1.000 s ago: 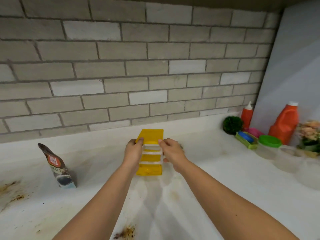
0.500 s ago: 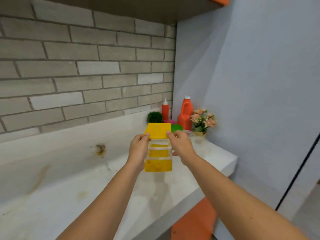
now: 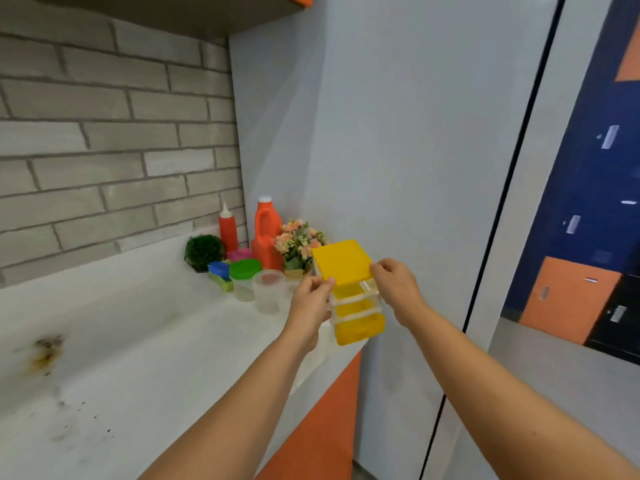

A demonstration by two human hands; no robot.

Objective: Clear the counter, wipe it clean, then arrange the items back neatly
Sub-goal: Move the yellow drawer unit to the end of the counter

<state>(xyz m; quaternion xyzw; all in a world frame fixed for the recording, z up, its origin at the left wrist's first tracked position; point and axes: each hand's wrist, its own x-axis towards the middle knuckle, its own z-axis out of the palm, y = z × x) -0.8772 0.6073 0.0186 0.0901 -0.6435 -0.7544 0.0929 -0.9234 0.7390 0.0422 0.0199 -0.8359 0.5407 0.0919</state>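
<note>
A small yellow drawer unit (image 3: 349,292) with clear frames is held in the air by both hands, above the right end of the white counter (image 3: 145,344). My left hand (image 3: 310,303) grips its left side and my right hand (image 3: 394,285) grips its right side near the yellow top. The unit hangs tilted, partly past the counter's front edge. The counter carries brown stains (image 3: 46,351) at the left.
Items crowd the far right corner: a green ball plant (image 3: 203,252), a red squeeze bottle (image 3: 228,227), an orange jug (image 3: 266,233), a flower pot (image 3: 299,245), a green-lidded tub (image 3: 244,278), clear cups (image 3: 267,291) and a blue-green sponge holder (image 3: 220,273). A grey wall panel (image 3: 398,168) rises at the right; an orange cabinet front (image 3: 322,420) sits below.
Both hands have carried the yellow drawer unit from the middle of the counter to its right end, and my view has swung right with it. The grip has stayed the same.
</note>
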